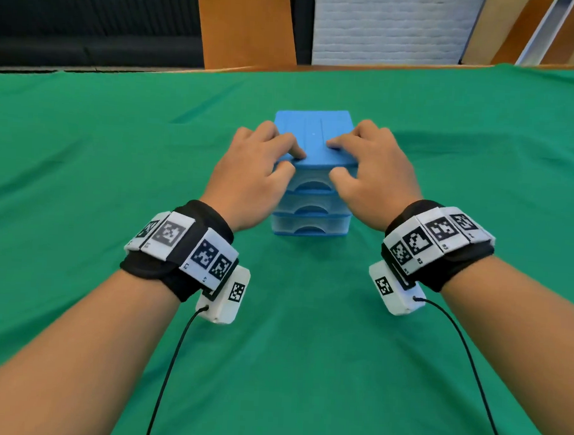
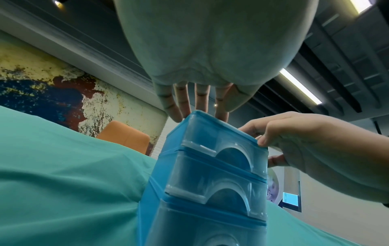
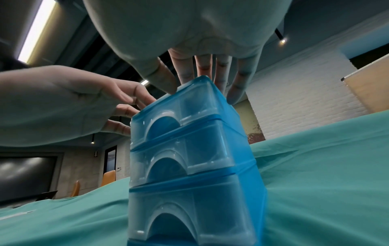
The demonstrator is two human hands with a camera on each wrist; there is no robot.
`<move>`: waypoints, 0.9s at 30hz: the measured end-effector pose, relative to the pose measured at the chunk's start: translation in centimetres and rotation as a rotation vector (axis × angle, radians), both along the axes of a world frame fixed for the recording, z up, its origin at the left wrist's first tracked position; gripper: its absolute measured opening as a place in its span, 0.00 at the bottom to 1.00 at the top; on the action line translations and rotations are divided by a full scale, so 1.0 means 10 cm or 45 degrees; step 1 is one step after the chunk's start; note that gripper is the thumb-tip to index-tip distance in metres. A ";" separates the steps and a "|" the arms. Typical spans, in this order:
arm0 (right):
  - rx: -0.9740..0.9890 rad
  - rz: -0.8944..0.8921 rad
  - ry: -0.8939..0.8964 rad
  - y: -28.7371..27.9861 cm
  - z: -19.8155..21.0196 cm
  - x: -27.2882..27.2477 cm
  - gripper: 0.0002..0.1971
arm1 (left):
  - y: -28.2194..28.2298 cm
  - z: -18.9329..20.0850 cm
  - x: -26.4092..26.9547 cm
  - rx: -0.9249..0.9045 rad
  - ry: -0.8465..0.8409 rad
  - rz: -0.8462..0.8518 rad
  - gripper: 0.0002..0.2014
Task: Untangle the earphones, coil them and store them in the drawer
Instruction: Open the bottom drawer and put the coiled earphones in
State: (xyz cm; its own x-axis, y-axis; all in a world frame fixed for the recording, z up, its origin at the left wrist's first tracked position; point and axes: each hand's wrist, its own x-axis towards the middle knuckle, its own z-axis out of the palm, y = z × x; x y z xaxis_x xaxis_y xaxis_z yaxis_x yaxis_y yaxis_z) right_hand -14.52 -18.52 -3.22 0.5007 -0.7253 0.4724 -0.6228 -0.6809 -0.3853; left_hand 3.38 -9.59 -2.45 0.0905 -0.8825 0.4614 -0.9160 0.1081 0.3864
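As I read the three views, both hands sit on the drawer unit and I log the following.
Drawer unit: blue three-drawer unit (image 1: 311, 172) at centre frame of the head view, upright on the green tabletop (image 1: 85, 142); all three clear-fronted drawers sit flush.
Left hand: left hand (image 1: 253, 173) curled over the unit's top left edge, fingers (image 2: 179, 106) on the lid, thumb against the top drawer front; grasping the unit.
Right hand: right hand (image 1: 373, 175) mirrored on the top right edge, fingers (image 3: 202, 69) on the lid, thumb at the top drawer front; grasping the unit.
Earphones: I see none in any view; I cannot tell where they lie.
Background: orange chair (image 1: 246, 24) at upper centre of the head view, beyond the tabletop.
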 end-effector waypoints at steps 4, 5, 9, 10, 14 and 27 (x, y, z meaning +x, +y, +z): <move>0.060 0.041 -0.074 0.02 -0.01 -0.03 0.26 | -0.01 0.03 0.03 0.033 0.064 -0.029 0.17; 0.077 0.043 -0.082 0.03 -0.01 -0.03 0.26 | -0.01 0.05 0.03 0.057 0.073 -0.026 0.17; 0.169 0.029 -0.017 0.10 0.07 -0.04 0.27 | 0.04 0.14 0.01 0.196 0.077 -0.019 0.19; 0.193 0.021 0.023 0.12 0.10 -0.04 0.27 | 0.06 0.17 0.01 0.236 0.078 -0.024 0.20; 0.299 0.018 0.173 0.20 0.26 -0.07 0.28 | 0.12 0.32 0.02 0.410 0.056 -0.064 0.23; 0.524 0.072 0.670 0.05 0.87 0.01 0.24 | 0.01 0.92 0.18 0.706 0.004 -0.102 0.19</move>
